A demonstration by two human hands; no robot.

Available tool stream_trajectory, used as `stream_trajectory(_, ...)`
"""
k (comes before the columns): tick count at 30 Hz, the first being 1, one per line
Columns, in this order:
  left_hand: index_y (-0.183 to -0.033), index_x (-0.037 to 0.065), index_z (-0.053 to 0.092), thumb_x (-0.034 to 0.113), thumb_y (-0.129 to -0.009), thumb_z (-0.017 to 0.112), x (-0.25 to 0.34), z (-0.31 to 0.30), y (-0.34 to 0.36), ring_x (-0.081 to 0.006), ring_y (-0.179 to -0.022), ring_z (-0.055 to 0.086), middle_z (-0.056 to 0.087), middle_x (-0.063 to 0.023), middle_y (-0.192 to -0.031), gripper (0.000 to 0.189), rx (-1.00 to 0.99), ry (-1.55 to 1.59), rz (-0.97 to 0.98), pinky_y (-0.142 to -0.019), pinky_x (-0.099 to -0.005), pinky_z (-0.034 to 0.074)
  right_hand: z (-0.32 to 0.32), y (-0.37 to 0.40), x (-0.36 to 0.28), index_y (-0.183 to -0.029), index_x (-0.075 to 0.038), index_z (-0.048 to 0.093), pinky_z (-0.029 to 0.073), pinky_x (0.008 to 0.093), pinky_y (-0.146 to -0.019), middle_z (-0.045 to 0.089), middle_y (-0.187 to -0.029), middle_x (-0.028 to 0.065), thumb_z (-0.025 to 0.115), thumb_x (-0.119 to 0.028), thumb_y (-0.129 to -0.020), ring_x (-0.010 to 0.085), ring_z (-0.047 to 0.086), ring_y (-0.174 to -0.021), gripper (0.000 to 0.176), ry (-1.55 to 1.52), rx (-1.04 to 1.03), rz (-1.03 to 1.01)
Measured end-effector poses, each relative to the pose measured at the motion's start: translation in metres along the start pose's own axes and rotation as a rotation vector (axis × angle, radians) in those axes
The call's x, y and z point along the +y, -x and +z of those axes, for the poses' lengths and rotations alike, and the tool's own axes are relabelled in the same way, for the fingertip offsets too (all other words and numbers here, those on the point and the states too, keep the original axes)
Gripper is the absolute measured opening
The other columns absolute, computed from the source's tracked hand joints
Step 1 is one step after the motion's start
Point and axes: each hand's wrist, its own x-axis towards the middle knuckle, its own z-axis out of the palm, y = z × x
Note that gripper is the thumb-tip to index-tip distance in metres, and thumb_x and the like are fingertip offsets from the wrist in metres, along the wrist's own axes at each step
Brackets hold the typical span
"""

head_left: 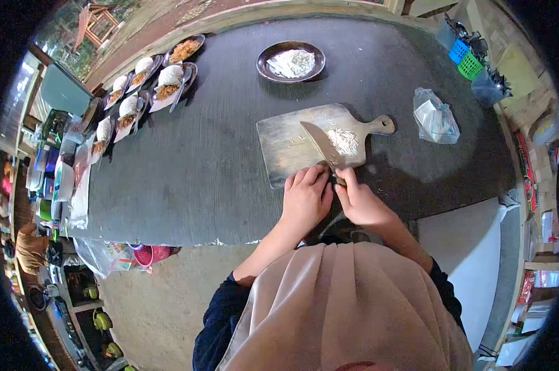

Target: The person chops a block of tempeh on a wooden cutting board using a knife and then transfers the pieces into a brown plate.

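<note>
A wooden cutting board [279,145] with a handle at its right lies before me. My right hand [363,201] grips the handle of a kitchen knife [317,140], whose broad blade points away from me and to the left over the board. Small chopped white pieces [343,141] are heaped on the board to the right of the blade. My left hand [307,195] is at the board's near edge, next to the knife's heel, with bent fingers pressed together. Whatever is under those fingertips is hidden.
A dark bowl [291,62] with white contents stands beyond the board. To the right lies a clear plastic bag [436,117] with a white packet. Several plates of rice [170,77] line the far left. Blue and green baskets [470,65] stand at the right back edge.
</note>
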Motion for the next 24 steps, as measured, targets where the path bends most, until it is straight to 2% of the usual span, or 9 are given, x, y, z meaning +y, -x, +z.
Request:
stream_trajectory(4,-0.105,0.007,0.064,0.015,-0.077,0.063,-0.001,0.002,0.003,-0.027,-0.104,0.054,0.058,-0.0067,-0.112,0.029,0.009,0.003,0.008,-0.088,-0.0413,0.041,-0.027,-0.008,-0.021,-0.119,-0.002,0.034,0.048,0.0541,-0.066,0.061,-0.088,0.0308,0.045,-0.016,-0.094,0.048,0.059,-0.081,0.03,-0.033,-0.193,0.241)
stream_trajectory(6,-0.106,0.007,0.064,0.015,-0.077,0.062,-0.001,0.002,0.002,-0.0269,-0.103,0.054,0.058,-0.0066,-0.112,0.03,0.01,-0.004,0.005,-0.088,-0.0412,0.041,-0.011,0.004,0.001,-0.117,-0.002,0.034,0.048,0.054,-0.066,0.061,-0.084,0.0308,0.045,-0.015,-0.094,0.0478,0.059,-0.08,0.028,0.068,0.028,-0.153)
stream_trajectory(8,-0.106,0.007,0.064,0.015,-0.077,0.062,-0.002,0.002,0.004,-0.0268,-0.103,0.054,0.058,-0.0065,-0.112,0.03,0.001,-0.009,0.003,-0.088,-0.0411,0.041,-0.001,0.002,0.003,-0.116,-0.001,0.033,0.049,0.053,-0.065,0.062,-0.082,0.0297,0.044,-0.014,-0.095,0.0473,0.06,-0.078,0.028,0.082,0.076,-0.182)
stream_trajectory(14,-0.105,0.005,0.063,0.015,-0.075,0.061,-0.002,0.002,0.002,-0.0229,-0.101,0.054,0.056,-0.0051,-0.109,0.031,0.045,-0.045,0.045,-0.086,-0.0375,0.041,-0.046,-0.008,-0.058,-0.118,-0.003,0.032,0.047,0.0536,-0.06,0.061,-0.081,0.0309,0.044,-0.018,-0.095,0.0478,0.06,-0.072,0.029,-0.068,-0.3,0.377)
stream_trajectory(16,-0.105,0.007,0.064,0.013,-0.078,0.061,-0.001,0.002,0.003,-0.0256,-0.101,0.056,0.059,-0.0058,-0.111,0.028,0.024,-0.018,0.009,-0.086,-0.0408,0.042,-0.02,0.0,-0.023,-0.118,-0.003,0.032,0.048,0.0521,-0.059,0.061,-0.078,0.0289,0.044,-0.018,-0.096,0.0455,0.061,-0.068,0.03,-0.009,-0.274,0.308)
stream_trajectory(18,-0.105,0.007,0.064,0.013,-0.078,0.061,-0.002,0.002,0.003,-0.0257,-0.101,0.056,0.059,-0.006,-0.11,0.028,0.014,-0.027,0.012,-0.086,-0.0405,0.042,0.011,0.004,0.012,-0.118,-0.004,0.032,0.048,0.0499,-0.054,0.061,-0.073,0.0262,0.043,-0.019,-0.096,0.0413,0.061,-0.057,0.029,0.094,0.173,-0.281)
stream_trajectory(20,-0.104,0.007,0.064,0.013,-0.078,0.061,-0.001,0.002,0.005,-0.0257,-0.1,0.056,0.059,-0.0062,-0.11,0.028,-0.005,-0.036,0.021,-0.086,-0.0403,0.042,-0.009,-0.005,-0.012,-0.118,-0.003,0.031,0.05,0.0503,-0.058,0.062,-0.079,0.0276,0.043,-0.019,-0.096,0.0424,0.063,-0.064,0.029,0.109,0.113,-0.204)
stream_trajectory(22,-0.104,0.007,0.065,0.013,-0.077,0.061,-0.002,0.002,0.003,-0.0259,-0.101,0.056,0.059,-0.0066,-0.11,0.028,0.014,-0.02,0.015,-0.086,-0.0402,0.042,-0.042,-0.015,-0.057,-0.119,-0.002,0.031,0.049,0.0528,-0.071,0.061,-0.095,0.0307,0.043,-0.018,-0.095,0.0481,0.06,-0.085,0.031,-0.075,-0.345,0.46)
stream_trajectory(24,-0.104,0.007,0.065,0.013,-0.077,0.062,-0.002,0.003,0.002,-0.026,-0.101,0.056,0.059,-0.0066,-0.11,0.028,0.027,-0.016,0.018,-0.087,-0.0402,0.042,-0.033,-0.003,-0.04,-0.12,-0.002,0.031,0.05,0.0522,-0.07,0.061,-0.095,0.031,0.043,-0.018,-0.096,0.0483,0.06,-0.083,0.031,-0.092,-0.334,0.438)
